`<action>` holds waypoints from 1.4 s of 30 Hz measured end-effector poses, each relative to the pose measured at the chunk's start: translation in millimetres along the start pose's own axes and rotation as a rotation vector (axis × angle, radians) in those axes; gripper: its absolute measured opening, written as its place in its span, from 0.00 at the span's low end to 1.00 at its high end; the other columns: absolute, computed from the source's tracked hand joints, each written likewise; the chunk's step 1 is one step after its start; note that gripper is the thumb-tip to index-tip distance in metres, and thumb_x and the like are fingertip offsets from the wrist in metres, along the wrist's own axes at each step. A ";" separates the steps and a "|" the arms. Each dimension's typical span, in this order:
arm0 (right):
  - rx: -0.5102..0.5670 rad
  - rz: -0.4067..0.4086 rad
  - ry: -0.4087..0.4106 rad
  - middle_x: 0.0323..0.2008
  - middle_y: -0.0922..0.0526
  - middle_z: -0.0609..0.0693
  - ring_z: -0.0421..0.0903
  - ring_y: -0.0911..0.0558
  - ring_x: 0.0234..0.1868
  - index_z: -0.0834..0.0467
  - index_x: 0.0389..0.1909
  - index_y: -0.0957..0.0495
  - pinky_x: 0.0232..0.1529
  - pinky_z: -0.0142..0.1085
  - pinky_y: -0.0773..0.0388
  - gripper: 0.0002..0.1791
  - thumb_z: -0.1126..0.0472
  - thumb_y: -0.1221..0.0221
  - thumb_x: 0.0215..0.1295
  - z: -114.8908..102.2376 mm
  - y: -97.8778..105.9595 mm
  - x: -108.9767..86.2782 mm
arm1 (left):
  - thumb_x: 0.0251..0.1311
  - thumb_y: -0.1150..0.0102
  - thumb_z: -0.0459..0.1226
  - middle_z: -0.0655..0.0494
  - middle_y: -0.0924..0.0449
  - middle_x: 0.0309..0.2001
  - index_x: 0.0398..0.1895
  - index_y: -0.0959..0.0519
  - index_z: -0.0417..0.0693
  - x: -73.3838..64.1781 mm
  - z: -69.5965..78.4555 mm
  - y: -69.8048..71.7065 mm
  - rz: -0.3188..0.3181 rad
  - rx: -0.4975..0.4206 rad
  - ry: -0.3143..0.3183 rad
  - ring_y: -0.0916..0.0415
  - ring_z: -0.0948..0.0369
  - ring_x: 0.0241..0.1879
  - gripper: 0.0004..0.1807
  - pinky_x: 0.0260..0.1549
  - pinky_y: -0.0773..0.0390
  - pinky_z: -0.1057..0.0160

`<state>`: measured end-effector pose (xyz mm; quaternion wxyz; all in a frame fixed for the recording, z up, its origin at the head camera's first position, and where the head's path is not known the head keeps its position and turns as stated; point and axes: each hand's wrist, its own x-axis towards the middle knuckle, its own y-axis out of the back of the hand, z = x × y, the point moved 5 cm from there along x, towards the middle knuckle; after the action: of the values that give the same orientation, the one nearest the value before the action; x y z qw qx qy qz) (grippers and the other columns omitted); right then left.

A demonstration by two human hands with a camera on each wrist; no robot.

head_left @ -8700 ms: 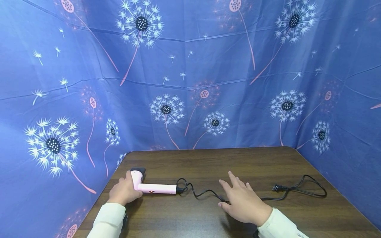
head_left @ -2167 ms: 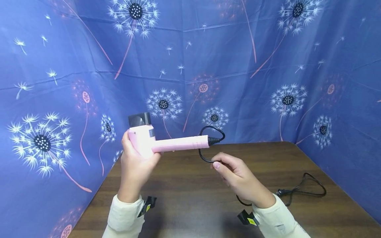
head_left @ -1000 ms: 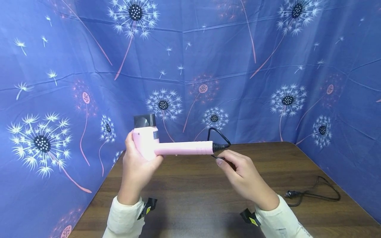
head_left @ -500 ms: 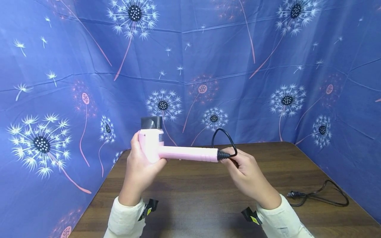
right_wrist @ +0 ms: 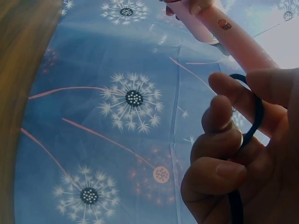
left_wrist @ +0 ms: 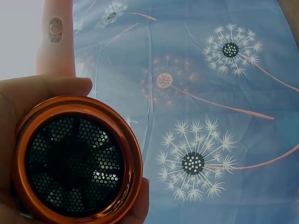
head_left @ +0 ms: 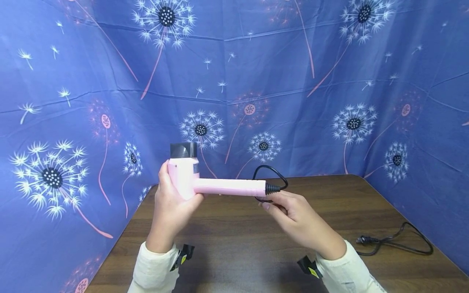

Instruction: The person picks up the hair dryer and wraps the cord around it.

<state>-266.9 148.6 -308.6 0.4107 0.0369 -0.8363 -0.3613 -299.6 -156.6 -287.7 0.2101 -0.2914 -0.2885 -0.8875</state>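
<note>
A pink hair dryer with a black nozzle is held up over the table, its handle pointing right. My left hand grips it round the head; the left wrist view shows the copper-rimmed rear grille between thumb and fingers. Just below the handle's end, my right hand holds the black power cord between thumb and curled fingers. The cord leaves the ribbed sleeve and arches in a loop behind the handle. In the right wrist view the cord runs down through the palm.
The cord's plug and a loose loop lie on the brown wooden table at the right. A blue dandelion-print cloth hangs behind the table and along both sides.
The hair dryer has been lifted off the table, and my right hand, earlier open, now holds the cord. Lately the dryer shifted right, then slightly back; the plug slid right.
</note>
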 end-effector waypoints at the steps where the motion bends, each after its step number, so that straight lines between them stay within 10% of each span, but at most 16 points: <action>1: -0.006 -0.009 0.012 0.41 0.16 0.33 0.32 0.20 0.37 0.44 0.50 0.14 0.40 0.31 0.20 0.10 0.58 0.40 0.75 -0.8 -0.5 -0.3 | 0.35 0.19 0.38 0.40 0.22 0.51 0.81 0.48 0.51 0.1 -0.2 0.1 0.005 0.000 -0.001 0.23 0.45 0.44 0.66 0.42 0.24 0.47; 42: -0.027 -0.012 0.308 0.34 0.27 0.29 0.26 0.30 0.30 0.43 0.51 0.19 0.30 0.18 0.32 0.16 0.66 0.38 0.70 -40.9 12.2 -8.3 | 0.34 0.21 0.36 0.37 0.25 0.59 0.81 0.49 0.49 1.8 -4.5 -0.7 0.031 -0.006 0.006 0.24 0.42 0.51 0.66 0.50 0.25 0.42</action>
<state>-229.4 137.1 -289.9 0.5326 0.0915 -0.7582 -0.3650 -303.0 -159.3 -289.8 0.2239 -0.2936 -0.2809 -0.8859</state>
